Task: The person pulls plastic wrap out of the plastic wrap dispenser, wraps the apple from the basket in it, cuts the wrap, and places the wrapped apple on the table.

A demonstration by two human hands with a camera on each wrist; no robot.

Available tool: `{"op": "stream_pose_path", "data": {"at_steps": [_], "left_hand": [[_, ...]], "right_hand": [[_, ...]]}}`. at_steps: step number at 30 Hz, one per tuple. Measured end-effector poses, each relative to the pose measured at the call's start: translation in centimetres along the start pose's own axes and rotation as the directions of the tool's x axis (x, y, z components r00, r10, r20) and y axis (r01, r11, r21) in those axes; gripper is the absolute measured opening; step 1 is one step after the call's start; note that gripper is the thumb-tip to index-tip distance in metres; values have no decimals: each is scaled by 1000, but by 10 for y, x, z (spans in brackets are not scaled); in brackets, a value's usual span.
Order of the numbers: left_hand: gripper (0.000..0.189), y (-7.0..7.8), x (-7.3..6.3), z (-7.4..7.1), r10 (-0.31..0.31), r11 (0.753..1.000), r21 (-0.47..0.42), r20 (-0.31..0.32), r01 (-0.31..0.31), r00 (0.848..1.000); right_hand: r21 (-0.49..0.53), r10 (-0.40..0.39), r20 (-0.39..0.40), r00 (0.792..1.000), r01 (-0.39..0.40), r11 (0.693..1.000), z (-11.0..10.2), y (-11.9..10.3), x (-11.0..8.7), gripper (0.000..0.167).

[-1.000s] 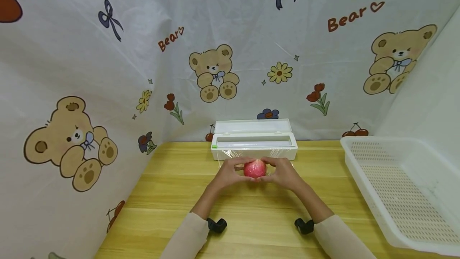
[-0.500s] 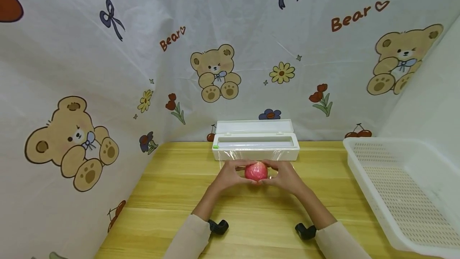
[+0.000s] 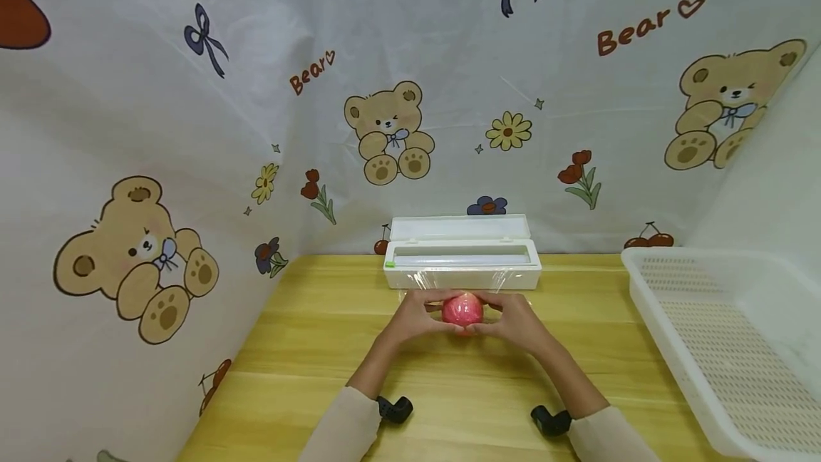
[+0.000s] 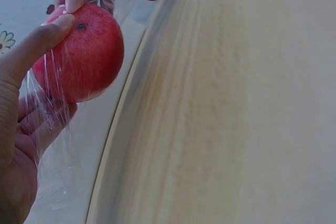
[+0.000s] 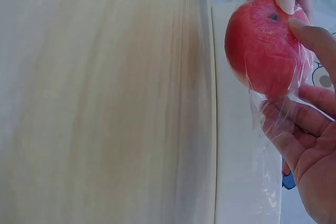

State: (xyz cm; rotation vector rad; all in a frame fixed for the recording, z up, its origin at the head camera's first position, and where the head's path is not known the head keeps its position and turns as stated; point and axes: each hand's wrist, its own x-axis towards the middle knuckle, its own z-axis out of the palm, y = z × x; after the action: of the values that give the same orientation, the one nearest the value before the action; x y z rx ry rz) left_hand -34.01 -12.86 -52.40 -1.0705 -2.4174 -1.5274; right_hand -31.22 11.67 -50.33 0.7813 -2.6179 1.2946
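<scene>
Apple (image 3: 462, 310), red, one: held over the bench (image 3: 308, 348), at 6 o'clock of the white box; contact with the bench cannot be told.

Left hand (image 3: 410, 317): placed at 9 o'clock of the apple, which is gripped between thumb and fingers.
Right hand (image 3: 517, 319): placed at 3 o'clock, same grip mirrored; the thumb tips are brought close together beside the dark pit.

Clear film (image 4: 51, 80): creased over the apple and fingers, loose below; seen stretched toward the box.

White box (image 3: 463, 277): set at 12 o'clock, lid (image 3: 458, 227) raised, a pale roll (image 3: 465, 260) lying within.

Basket (image 3: 681, 362): white, perforated, stood well apart toward 4 o'clock.

Handling notes, by judgement: the step in hand is taken to be wrapping. The film is best kept taut and smoothed outward from the thumbs; pressure is best shared evenly, so that the apple is not rolled. Fingers are best slid out singly, lest they be trapped under the film or it be torn.
</scene>
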Motion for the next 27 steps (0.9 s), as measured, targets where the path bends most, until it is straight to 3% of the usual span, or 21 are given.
{"op": "stream_pose_path", "data": {"at_steps": [7,14,21,27], "left_hand": [[63,1,-2,1,-9,1000,3,4,9,1000],[63,-1,-1,1,23,1000,4,3,-23,1000],[67,0,-4,2,25,999,-25,37,-25,999],[63,1,-2,0,21,1000,-10,22,-21,1000]], "right_hand": [[-21,-30,10,1000,30,999,0,1,0,63],[-4,-38,1,999,38,999,0,1,0,60],[-1,-44,-1,999,44,999,0,2,-1,60],[2,-52,1,999,52,999,-2,4,0,59]]}}
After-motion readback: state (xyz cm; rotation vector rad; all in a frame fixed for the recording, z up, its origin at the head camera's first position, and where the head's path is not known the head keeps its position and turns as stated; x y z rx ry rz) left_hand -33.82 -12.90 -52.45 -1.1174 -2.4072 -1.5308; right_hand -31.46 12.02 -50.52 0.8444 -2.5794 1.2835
